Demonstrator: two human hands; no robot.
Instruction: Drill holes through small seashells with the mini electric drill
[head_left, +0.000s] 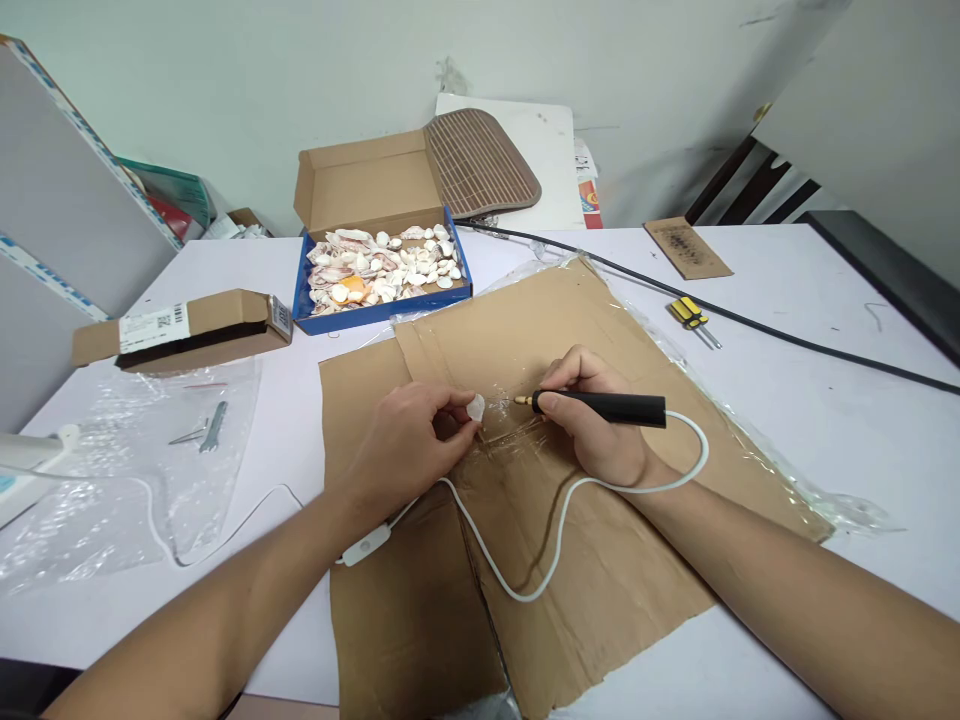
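Over a creased cardboard sheet (592, 580), my left hand (420, 435) pinches a small white shell (475, 408) between thumb and fingertips. My right hand (600, 420) holds a black pen-shaped rotary tool (626, 409) like a pencil, its brass tip pointing left at the shell, with a small gap between the brass end and the shell. A white cable (559, 530) runs from the tool's back end, loops below both hands and reaches an inline switch (366, 545) by my left forearm. Behind my hands, a blue-sided box (386, 315) with its lid raised holds many shells.
An opened brown carton (202, 335) and bubble wrap (135, 500) with a small wrench (214, 427) lie at left. Yellow-black screwdrivers (694, 318), a black cable (780, 333) and a stained wooden board (686, 248) are at right. A brown woven mat (484, 165) stands behind the box.
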